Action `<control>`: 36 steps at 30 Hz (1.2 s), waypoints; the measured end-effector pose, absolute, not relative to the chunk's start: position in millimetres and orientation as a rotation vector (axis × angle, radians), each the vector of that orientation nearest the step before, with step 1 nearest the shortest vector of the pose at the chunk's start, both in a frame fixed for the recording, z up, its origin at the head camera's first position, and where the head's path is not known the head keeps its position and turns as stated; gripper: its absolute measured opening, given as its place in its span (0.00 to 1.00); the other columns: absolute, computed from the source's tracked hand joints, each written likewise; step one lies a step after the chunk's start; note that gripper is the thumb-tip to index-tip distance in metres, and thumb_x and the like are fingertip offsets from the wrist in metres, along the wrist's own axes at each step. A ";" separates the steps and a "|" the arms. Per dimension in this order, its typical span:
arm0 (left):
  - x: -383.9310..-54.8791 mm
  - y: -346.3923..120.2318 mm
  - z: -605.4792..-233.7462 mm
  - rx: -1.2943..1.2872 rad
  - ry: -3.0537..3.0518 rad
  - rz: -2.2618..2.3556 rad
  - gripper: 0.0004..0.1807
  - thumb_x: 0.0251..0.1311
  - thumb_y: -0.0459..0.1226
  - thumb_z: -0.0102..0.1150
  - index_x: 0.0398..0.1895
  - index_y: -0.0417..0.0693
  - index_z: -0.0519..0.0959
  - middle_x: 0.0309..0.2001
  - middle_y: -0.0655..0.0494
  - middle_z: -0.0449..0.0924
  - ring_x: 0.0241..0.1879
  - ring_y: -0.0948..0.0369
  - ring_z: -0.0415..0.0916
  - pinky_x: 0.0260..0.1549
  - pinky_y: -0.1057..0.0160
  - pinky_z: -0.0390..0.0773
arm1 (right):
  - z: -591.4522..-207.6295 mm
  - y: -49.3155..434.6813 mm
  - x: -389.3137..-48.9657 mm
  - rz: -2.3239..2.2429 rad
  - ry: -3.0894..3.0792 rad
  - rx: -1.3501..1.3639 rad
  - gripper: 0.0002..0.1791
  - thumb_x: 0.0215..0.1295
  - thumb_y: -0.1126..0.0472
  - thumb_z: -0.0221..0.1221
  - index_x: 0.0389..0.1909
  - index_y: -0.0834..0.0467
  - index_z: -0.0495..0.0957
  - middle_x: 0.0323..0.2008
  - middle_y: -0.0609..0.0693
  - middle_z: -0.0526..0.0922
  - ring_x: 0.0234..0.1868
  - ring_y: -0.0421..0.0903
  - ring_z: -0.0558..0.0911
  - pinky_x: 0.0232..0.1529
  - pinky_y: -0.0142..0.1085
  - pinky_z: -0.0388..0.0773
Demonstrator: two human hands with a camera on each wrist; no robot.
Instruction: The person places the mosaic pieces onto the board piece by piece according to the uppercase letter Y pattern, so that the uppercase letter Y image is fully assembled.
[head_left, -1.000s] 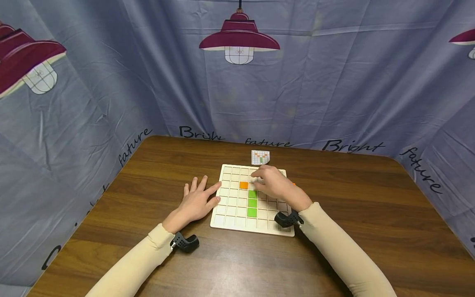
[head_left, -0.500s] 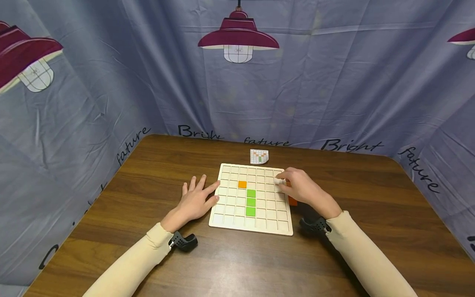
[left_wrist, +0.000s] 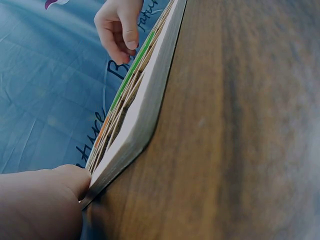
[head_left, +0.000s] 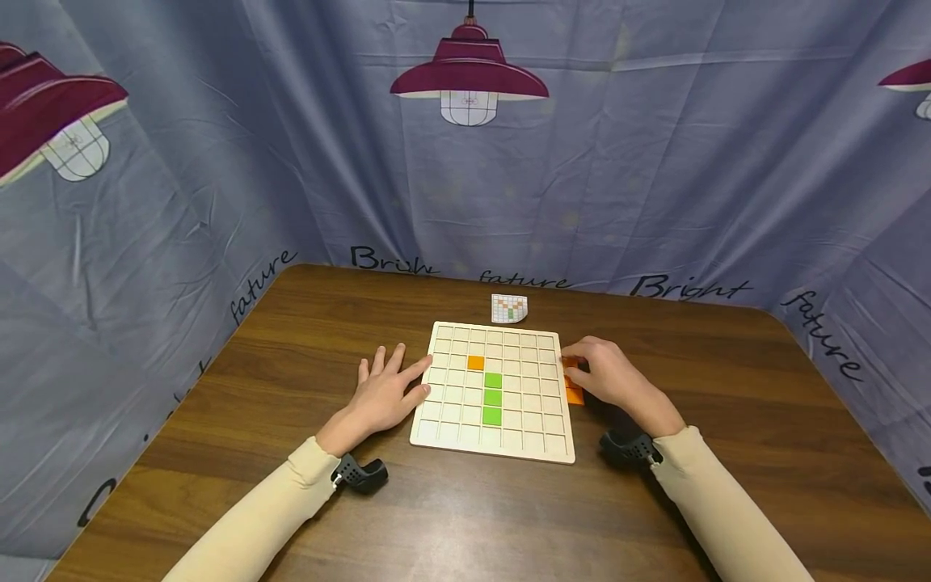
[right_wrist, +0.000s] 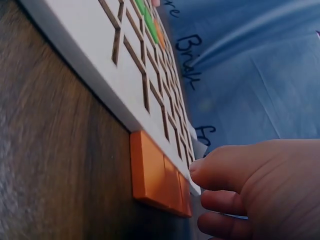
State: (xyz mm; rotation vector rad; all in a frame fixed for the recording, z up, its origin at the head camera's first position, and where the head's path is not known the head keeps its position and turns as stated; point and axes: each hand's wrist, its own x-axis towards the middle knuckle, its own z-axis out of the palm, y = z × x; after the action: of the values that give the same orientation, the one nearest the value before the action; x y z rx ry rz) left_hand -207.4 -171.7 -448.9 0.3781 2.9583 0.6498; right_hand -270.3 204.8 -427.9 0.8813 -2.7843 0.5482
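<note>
In the head view a pale wooden grid board [head_left: 524, 440] lies on the table. One orange tile [head_left: 476, 363] and a column of green tiles [head_left: 492, 397] sit in its cells. My left hand [head_left: 380, 398] lies on the table with fingers spread, its thumb and index finger at the board's left edge. Just past the right edge, my right hand [head_left: 612, 378] hovers over a row of orange tiles [head_left: 575, 396], partly covering them. In the right wrist view its thumb [right_wrist: 215, 167] and bent fingers are apart beside these tiles [right_wrist: 155, 175], with no tile visible between them.
A small paper card [head_left: 509, 308] printed with a coloured grid pattern lies behind the board. The brown wooden table [head_left: 465, 517] reaches back to a blue-grey curtain [head_left: 655, 162] with printed lamps and lettering.
My right hand has moved right, from above the middle of the board to the orange tiles beside its right edge. My left hand has stayed in place.
</note>
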 end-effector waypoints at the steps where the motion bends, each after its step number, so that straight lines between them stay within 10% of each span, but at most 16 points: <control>1: -207.4 -171.7 -449.2 0.377 2.958 0.651 0.30 0.76 0.52 0.47 0.79 0.62 0.63 0.81 0.33 0.47 0.79 0.29 0.36 0.71 0.23 0.38 | -428.7 205.4 -270.5 0.553 -2.785 0.878 0.15 0.58 0.68 0.68 0.47 0.67 0.86 0.39 0.59 0.87 0.35 0.50 0.80 0.39 0.45 0.79; 36: -208.2 -171.3 -449.2 0.382 2.963 0.649 0.30 0.76 0.52 0.47 0.79 0.62 0.63 0.81 0.33 0.47 0.79 0.29 0.37 0.71 0.23 0.39 | -430.5 210.9 -282.4 0.558 -2.903 0.816 0.16 0.60 0.68 0.67 0.49 0.67 0.85 0.36 0.56 0.85 0.32 0.47 0.76 0.36 0.40 0.74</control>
State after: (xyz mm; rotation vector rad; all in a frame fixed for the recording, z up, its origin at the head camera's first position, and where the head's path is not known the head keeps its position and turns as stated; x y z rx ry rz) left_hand -208.2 -171.3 -449.2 0.3821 2.9627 0.6490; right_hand -282.4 210.9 -430.5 0.8163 -2.9028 0.5583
